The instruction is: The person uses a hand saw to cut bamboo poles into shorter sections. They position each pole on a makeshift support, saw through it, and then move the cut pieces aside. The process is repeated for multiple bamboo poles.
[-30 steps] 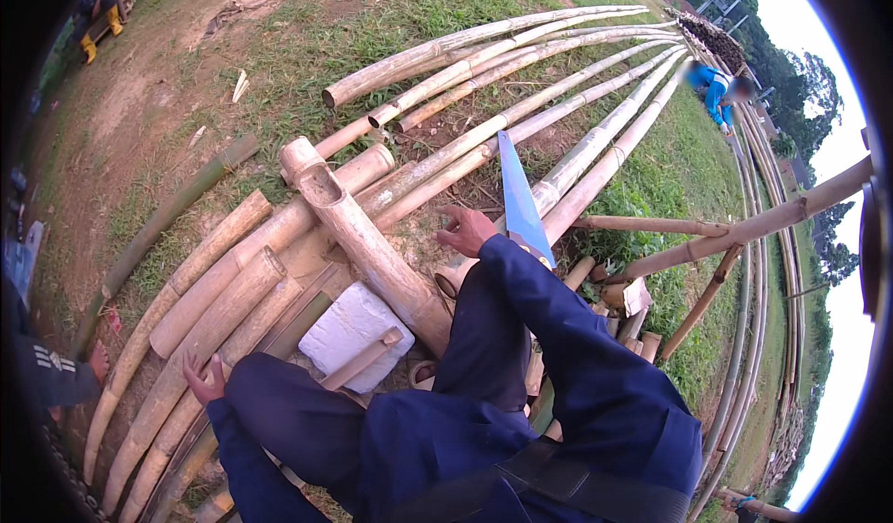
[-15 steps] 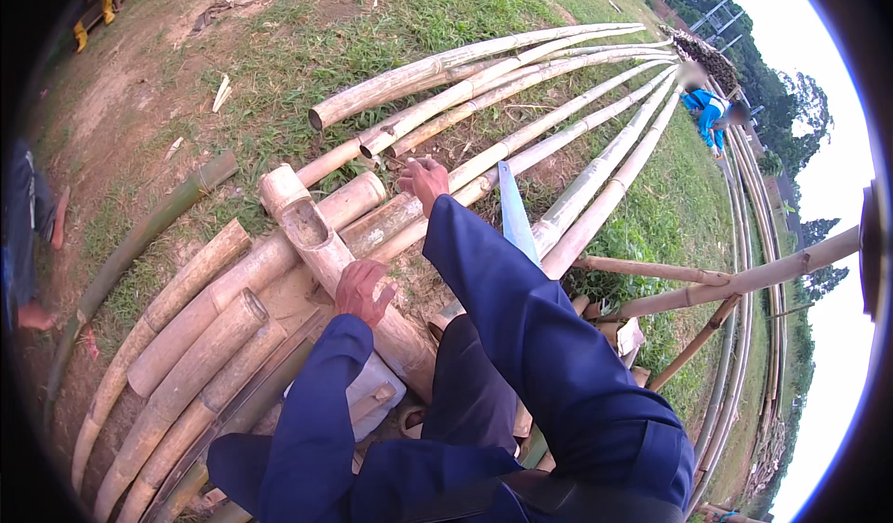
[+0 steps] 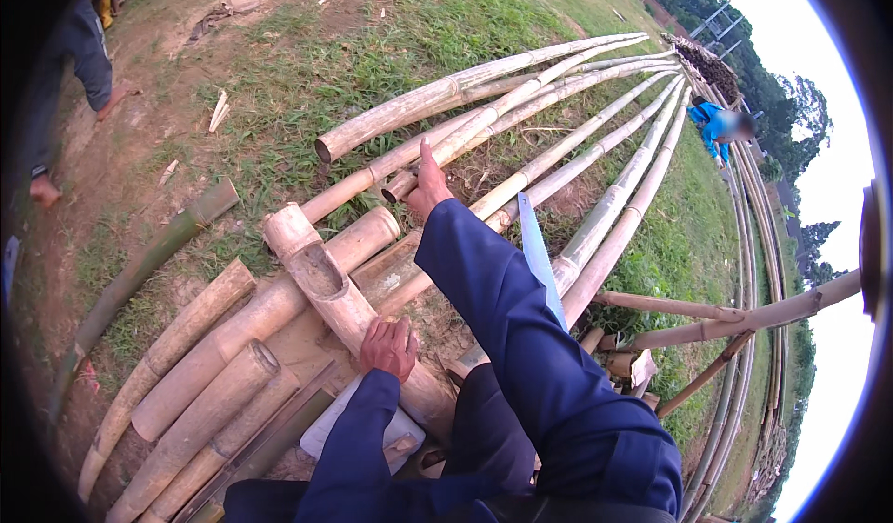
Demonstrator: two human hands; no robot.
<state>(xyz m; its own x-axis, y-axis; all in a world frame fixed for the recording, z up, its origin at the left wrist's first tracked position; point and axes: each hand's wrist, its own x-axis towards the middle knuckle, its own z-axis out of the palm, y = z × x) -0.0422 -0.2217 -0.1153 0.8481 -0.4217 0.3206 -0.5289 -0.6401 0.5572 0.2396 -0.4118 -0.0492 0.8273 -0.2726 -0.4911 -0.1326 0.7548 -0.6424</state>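
A thick pale bamboo pole (image 3: pixel 346 311) with a cut notch lies slanted over a row of other poles. My left hand (image 3: pixel 389 346) rests on it just below the notch, fingers curled over its top. My right arm stretches forward in a blue sleeve. My right hand (image 3: pixel 429 186) is on the cut end of a thin bamboo pole (image 3: pixel 484 132), thumb pointing up, fingers hidden behind it. A saw with a light blue blade (image 3: pixel 538 255) stands by my right forearm, and neither hand touches it.
Long bamboo poles (image 3: pixel 605 207) fan out over grass toward the far right. Short thick poles (image 3: pixel 200 388) lie at the lower left, and a white block (image 3: pixel 321 433) sits under my left arm. One person stands at the far left (image 3: pixel 79 49), another crouches far off (image 3: pixel 712 123).
My left hand came up from the poles at the lower left onto the notched pole. My right hand moved forward from near the saw to the thin pole's end.
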